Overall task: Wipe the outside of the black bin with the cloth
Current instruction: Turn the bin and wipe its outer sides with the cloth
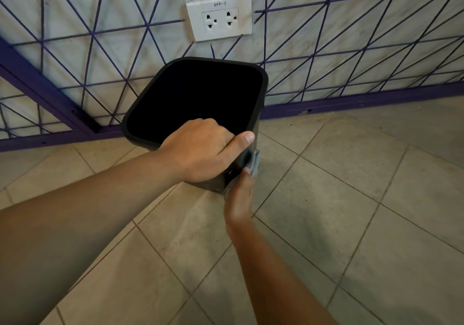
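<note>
One square black plastic bin (200, 98) with rounded corners stands tilted on the beige tiled floor (351, 211), its open mouth facing up, its far rim close to the white wall with purple crossing lines (351, 36). Two hands work it. The left hand (200, 149) grips the near rim, fingers curled inside the mouth and thumb stretched along the outer edge. The right hand (238, 199) holds one folded grey cloth (253, 162) pressed against the bin's outer side, at the near right corner just below the left thumb. One white double wall socket (219, 17) sits above the bin. A purple skirting strip (351, 103) marks the wall's foot; open tiles spread right and near.
</note>
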A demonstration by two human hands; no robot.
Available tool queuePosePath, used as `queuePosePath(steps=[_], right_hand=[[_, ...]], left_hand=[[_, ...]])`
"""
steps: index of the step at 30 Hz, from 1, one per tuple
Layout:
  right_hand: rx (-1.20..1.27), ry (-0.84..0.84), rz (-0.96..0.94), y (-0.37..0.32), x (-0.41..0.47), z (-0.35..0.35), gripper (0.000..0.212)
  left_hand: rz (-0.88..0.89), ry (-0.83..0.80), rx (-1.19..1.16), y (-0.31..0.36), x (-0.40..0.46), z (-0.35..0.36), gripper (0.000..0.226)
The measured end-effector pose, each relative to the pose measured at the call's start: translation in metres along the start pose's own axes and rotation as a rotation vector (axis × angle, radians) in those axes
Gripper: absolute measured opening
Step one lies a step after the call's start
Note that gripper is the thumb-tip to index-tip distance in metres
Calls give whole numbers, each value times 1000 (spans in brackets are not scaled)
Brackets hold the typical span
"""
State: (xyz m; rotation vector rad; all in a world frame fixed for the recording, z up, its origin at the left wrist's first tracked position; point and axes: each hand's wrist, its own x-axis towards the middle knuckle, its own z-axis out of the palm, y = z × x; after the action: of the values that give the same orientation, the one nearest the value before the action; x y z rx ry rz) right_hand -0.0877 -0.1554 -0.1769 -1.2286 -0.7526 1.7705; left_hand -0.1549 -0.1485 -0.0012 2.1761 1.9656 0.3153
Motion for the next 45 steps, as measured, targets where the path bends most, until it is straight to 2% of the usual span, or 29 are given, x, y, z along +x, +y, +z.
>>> queuePosePath(steps=[4,9,12,13,17,22,27,29,31,32,35,36,38,39,42,45], right_hand=[[68,8,37,-1,13,-4,103],[21,-7,24,7,16,-10,89],[22,-12,49,-5,15,-13,63],[23,-36,49,-7,12,-13,63],[47,-51,43,1,16,-15,87],[-14,-64,47,-6,5,-13,82],[-55,-63,66,1,26,-27,50],[-48,-99,50,-2,14,-24,56],[-87,-110,16,2,12,-23,75],[-50,-104,52,1,14,-21,76],[16,-107,59,0,22,-20,57],[6,-115,44,-2,17,-20,61],[-51,-107,20,-2,7,-20,83],[-62,-104,49,-2,7,-21,86],[-28,-78,139,-13,12,-24,54],[-114,-150,178,-26,-20,-31,50]], left_hand=[[0,-6,-13,0,1,0,66],[1,-1,-4,0,0,0,66],[-7,-4,-9,1,0,0,64],[-9,-7,-14,1,0,0,64],[-4,-12,-12,0,1,0,65],[0,-10,-19,-1,1,0,64],[1,-4,-14,-2,0,1,62],[-1,-3,-12,-1,0,0,62],[3,-4,-11,-1,0,0,63],[2,-5,-13,-1,0,0,63],[4,1,-14,-1,1,0,63],[6,6,-12,-1,0,0,62],[11,9,-8,-2,1,1,63],[8,8,-14,-2,0,1,63],[11,3,-12,-2,0,2,63],[2,-12,7,-1,0,1,63]])
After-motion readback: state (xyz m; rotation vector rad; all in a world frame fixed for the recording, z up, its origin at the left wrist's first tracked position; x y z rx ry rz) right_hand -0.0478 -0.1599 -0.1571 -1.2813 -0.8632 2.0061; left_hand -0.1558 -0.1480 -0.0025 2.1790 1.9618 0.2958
